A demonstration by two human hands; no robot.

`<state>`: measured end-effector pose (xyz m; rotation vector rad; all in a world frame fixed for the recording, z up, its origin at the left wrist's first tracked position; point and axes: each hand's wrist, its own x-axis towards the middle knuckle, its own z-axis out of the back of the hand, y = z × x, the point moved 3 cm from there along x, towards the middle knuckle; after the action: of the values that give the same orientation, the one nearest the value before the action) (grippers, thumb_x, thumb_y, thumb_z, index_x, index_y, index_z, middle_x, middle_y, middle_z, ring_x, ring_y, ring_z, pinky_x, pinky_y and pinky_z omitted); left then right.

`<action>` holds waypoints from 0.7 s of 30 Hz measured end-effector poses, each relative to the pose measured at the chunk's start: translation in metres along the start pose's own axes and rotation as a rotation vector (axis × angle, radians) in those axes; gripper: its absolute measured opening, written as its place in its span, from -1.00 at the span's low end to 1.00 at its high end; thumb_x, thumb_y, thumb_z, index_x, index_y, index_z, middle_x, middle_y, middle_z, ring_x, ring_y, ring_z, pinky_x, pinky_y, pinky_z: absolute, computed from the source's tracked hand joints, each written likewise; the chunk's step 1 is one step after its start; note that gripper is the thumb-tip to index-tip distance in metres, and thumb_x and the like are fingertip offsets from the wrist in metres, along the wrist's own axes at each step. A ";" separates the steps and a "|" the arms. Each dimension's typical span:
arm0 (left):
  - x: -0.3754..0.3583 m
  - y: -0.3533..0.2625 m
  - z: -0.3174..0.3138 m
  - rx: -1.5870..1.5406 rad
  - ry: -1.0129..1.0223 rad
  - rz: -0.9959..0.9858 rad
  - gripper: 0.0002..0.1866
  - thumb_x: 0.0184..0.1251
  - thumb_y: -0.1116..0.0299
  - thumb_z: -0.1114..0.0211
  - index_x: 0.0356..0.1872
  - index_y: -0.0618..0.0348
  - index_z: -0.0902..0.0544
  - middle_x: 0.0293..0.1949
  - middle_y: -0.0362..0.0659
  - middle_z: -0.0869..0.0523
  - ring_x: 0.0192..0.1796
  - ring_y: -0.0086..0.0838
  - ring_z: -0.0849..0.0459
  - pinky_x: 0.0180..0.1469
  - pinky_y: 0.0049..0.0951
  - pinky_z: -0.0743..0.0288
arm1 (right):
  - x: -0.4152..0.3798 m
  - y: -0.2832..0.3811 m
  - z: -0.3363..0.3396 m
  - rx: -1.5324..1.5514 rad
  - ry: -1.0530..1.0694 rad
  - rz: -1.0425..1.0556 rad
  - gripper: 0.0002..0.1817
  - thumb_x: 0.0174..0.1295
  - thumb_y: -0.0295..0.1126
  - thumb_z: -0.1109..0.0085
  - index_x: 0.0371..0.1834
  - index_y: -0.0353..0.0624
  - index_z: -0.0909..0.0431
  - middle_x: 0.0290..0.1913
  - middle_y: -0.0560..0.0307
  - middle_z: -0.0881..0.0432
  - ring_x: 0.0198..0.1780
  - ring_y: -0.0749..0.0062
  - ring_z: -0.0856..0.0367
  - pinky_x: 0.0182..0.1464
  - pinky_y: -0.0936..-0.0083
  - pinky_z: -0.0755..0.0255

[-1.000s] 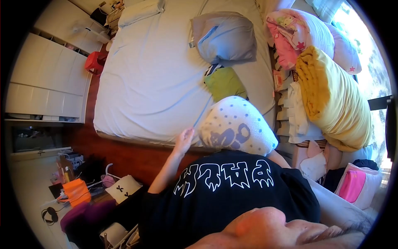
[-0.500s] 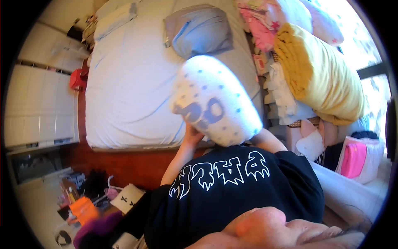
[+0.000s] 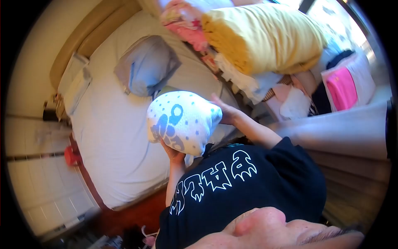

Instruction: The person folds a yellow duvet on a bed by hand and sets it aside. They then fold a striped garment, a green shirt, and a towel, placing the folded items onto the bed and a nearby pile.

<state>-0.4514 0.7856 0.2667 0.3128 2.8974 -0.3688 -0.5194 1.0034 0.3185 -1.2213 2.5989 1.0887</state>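
A plump white pillow [image 3: 188, 120] with blue-grey dots and a grey bear-like print is held up in front of my chest, above the bed's near edge. My left hand [image 3: 173, 152] grips its lower left side, the fingers partly hidden by it. At its right corner is my right hand [image 3: 226, 112], holding it with one finger sticking out and the others behind the fabric. Just beyond, a grey bundle [image 3: 149, 64] with a bluish side lies on the white-sheeted bed [image 3: 112, 137].
Along the bed's right side lie a large rolled yellow quilt [image 3: 265, 37] and pink bedding [image 3: 186, 31]. A bag with a bright pink panel [image 3: 340, 89] stands farther right. White cabinets [image 3: 41, 186] and a red object [image 3: 72, 156] are to the left.
My view has turned, so the bed now slants and its headboard shows. The pillow has been turned in my hands, its print tilted differently, and my right hand has come into sight.
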 end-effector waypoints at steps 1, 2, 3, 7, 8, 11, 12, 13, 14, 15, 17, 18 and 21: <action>-0.001 0.003 -0.004 0.007 0.007 0.043 -0.39 0.34 -0.07 -0.01 0.32 0.04 -0.28 0.29 -0.12 -0.37 0.32 -0.20 -0.31 0.33 -0.01 -0.20 | 0.000 -0.008 0.000 0.003 -0.068 -0.036 -0.20 0.27 0.26 0.15 0.38 -0.13 -0.16 0.28 0.06 -0.39 0.25 0.37 -0.37 0.31 0.28 -0.21; -0.003 0.003 -0.012 0.031 0.031 0.067 -0.38 0.34 -0.08 -0.01 0.32 0.05 -0.28 0.28 -0.11 -0.37 0.31 -0.20 -0.32 0.31 -0.03 -0.24 | -0.005 -0.016 0.000 0.023 -0.008 -0.053 -0.22 0.27 0.22 0.10 0.38 -0.13 -0.15 0.26 0.06 -0.40 0.23 0.37 -0.39 0.29 0.28 -0.25; -0.003 0.005 -0.021 0.055 0.061 0.080 -0.38 0.35 -0.08 -0.01 0.32 0.06 -0.27 0.28 -0.10 -0.37 0.30 -0.20 -0.34 0.29 -0.05 -0.28 | -0.011 -0.021 -0.001 0.034 0.063 -0.070 -0.23 0.27 0.18 0.05 0.37 -0.14 -0.15 0.25 0.06 -0.42 0.21 0.37 -0.42 0.27 0.29 -0.29; 0.014 0.020 -0.053 0.245 0.144 -0.016 -0.40 0.31 0.04 -0.12 0.31 0.09 -0.28 0.25 -0.06 -0.43 0.27 -0.19 -0.38 0.29 -0.07 -0.27 | -0.036 -0.040 0.021 0.091 0.176 0.002 -0.29 0.25 -0.07 -0.15 0.35 -0.22 -0.17 0.21 0.01 -0.45 0.16 0.37 -0.48 0.23 0.30 -0.36; 0.020 0.024 -0.066 0.269 0.158 -0.026 -0.41 0.31 0.07 -0.11 0.30 0.11 -0.29 0.24 -0.04 -0.42 0.27 -0.18 -0.38 0.29 -0.09 -0.27 | -0.040 -0.040 0.023 0.117 0.238 0.071 -0.31 0.16 -0.23 -0.24 0.32 -0.24 -0.21 0.17 0.01 -0.48 0.14 0.34 -0.50 0.19 0.31 -0.39; 0.072 0.039 -0.136 0.491 0.251 -0.136 -0.45 0.34 0.17 -0.09 0.29 0.18 -0.29 0.24 0.02 -0.42 0.27 -0.14 -0.37 0.30 -0.14 -0.26 | -0.077 0.031 -0.005 -0.121 0.176 0.466 -0.26 -0.02 -0.40 -0.30 0.28 -0.27 -0.24 0.14 0.00 -0.48 0.08 0.34 -0.52 0.15 0.36 -0.42; 0.097 0.044 -0.165 0.602 0.300 -0.200 -0.46 0.34 0.20 -0.08 0.28 0.20 -0.29 0.23 0.04 -0.41 0.27 -0.13 -0.37 0.30 -0.15 -0.25 | -0.087 0.060 -0.012 -0.182 0.135 0.592 -0.29 0.01 -0.38 -0.26 0.29 -0.28 -0.24 0.16 -0.01 -0.47 0.11 0.32 -0.49 0.17 0.34 -0.38; 0.125 0.052 -0.194 0.737 0.353 -0.286 -0.48 0.35 0.23 -0.08 0.28 0.22 -0.29 0.23 0.06 -0.41 0.27 -0.11 -0.37 0.30 -0.17 -0.25 | -0.103 0.090 -0.013 -0.211 0.075 0.731 -0.31 0.05 -0.36 -0.21 0.29 -0.28 -0.24 0.17 -0.01 -0.45 0.14 0.30 -0.46 0.20 0.32 -0.35; 0.150 0.058 -0.223 0.908 0.401 -0.403 -0.49 0.36 0.26 -0.07 0.27 0.25 -0.29 0.23 0.08 -0.41 0.27 -0.10 -0.37 0.31 -0.19 -0.25 | -0.116 0.118 -0.016 -0.223 0.010 0.872 -0.34 0.08 -0.34 -0.16 0.29 -0.28 -0.23 0.19 -0.02 -0.43 0.16 0.27 -0.43 0.22 0.30 -0.31; 0.172 0.064 -0.247 1.147 0.436 -0.569 -0.50 0.37 0.29 -0.06 0.27 0.27 -0.29 0.23 0.10 -0.40 0.27 -0.09 -0.36 0.31 -0.20 -0.24 | -0.125 0.144 -0.017 -0.197 -0.056 1.005 -0.36 0.12 -0.32 -0.12 0.30 -0.29 -0.23 0.21 -0.03 -0.41 0.19 0.25 -0.40 0.25 0.28 -0.28; 0.198 0.072 -0.269 1.590 0.446 -0.876 -0.53 0.38 0.35 -0.05 0.26 0.31 -0.30 0.22 0.14 -0.40 0.27 -0.06 -0.36 0.31 -0.24 -0.23 | -0.135 0.191 -0.015 -0.103 -0.196 1.200 -0.40 0.19 -0.28 -0.03 0.30 -0.30 -0.22 0.25 -0.05 -0.38 0.25 0.20 -0.34 0.30 0.24 -0.21; 0.203 0.077 -0.266 1.562 0.472 -0.867 -0.54 0.39 0.38 -0.04 0.25 0.34 -0.30 0.22 0.16 -0.40 0.27 -0.04 -0.36 0.32 -0.25 -0.23 | -0.138 0.213 -0.010 -0.037 -0.261 1.261 -0.41 0.23 -0.26 0.02 0.30 -0.30 -0.22 0.26 -0.06 -0.36 0.27 0.18 -0.31 0.32 0.22 -0.17; 0.152 0.042 -0.211 0.899 0.609 -0.405 -0.66 0.46 0.11 -0.01 0.04 0.13 -0.43 -0.28 -0.30 -0.52 -0.28 -0.60 -0.53 -0.22 -0.50 -0.46 | -0.097 0.246 -0.026 0.064 -0.450 1.273 -0.45 0.34 -0.20 0.16 0.31 -0.31 -0.21 0.32 -0.08 -0.31 0.36 0.11 -0.22 0.40 0.15 -0.07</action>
<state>-0.6237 0.9090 0.4233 -0.0750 3.1209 -1.9489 -0.6186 1.1561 0.5116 0.8223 2.8059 1.1109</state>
